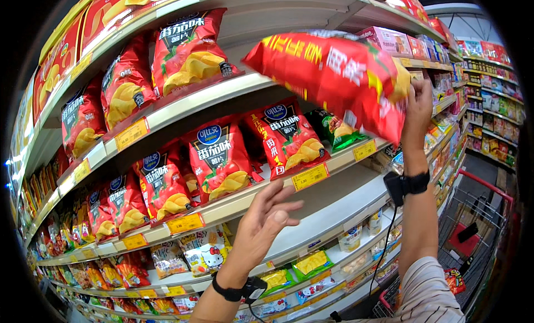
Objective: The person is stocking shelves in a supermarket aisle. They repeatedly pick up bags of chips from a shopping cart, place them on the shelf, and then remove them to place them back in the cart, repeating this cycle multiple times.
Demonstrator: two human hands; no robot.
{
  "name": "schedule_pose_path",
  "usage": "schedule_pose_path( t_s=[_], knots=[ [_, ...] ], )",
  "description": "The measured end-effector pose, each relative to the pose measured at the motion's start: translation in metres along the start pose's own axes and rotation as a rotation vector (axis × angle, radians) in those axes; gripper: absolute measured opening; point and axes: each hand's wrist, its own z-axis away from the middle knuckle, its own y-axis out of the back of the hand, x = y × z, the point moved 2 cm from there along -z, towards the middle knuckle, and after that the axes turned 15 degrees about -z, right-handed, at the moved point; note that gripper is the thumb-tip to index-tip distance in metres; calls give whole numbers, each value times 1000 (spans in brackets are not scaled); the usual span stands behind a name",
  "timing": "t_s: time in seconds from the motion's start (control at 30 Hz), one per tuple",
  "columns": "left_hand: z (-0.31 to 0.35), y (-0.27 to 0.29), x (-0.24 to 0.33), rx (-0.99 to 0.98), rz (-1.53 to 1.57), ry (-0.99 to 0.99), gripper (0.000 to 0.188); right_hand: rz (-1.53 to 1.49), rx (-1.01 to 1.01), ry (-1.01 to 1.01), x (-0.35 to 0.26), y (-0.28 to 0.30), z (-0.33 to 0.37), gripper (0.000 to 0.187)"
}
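Observation:
My right hand (420,114) is raised at the upper right, its fingers closed on the edge of a red bag of potato chips (334,81). The bag is tilted nearly flat in front of the upper shelf and slightly blurred. Lower and to the left, my left hand (266,220) is empty with its fingers apart, just in front of the middle shelf's edge. Nearest to it stand upright red chip bags (219,156) with a black panel and blue oval. A green bag (336,128) sits right of them, partly behind the raised bag.
Chip bags (189,50) also stand on the upper shelf. Yellow price tags (310,177) line the shelf edges. Small snack packets (206,253) fill the lower shelves. A shopping cart (473,211) with a few things in it stands at the right, by more shelving (495,100).

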Motion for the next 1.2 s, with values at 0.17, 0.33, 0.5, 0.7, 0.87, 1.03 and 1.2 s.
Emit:
schedule_pose_path(
  t_s=[0.17,0.33,0.5,0.7,0.87,1.03,1.2],
  knots=[
    [-31,-26,13,-95,219,-36,103,-236,-14,-59,-41,13,52,6],
    [-34,-23,11,9,214,-24,102,-294,-158,-9,-65,16,100,4],
    [-33,-10,5,197,193,-37,91,-463,-471,-201,-74,20,134,9],
    [-43,11,16,217,159,-71,84,-809,-704,-825,-80,19,132,47],
    [-58,33,14,211,-32,-65,95,-871,-808,-908,-100,-10,132,100],
    [-73,52,41,192,-103,-136,86,-917,-912,-907,-121,-37,110,97],
    [-88,66,69,194,-214,-275,76,-880,-749,-726,-115,-63,87,77]
  ],
)
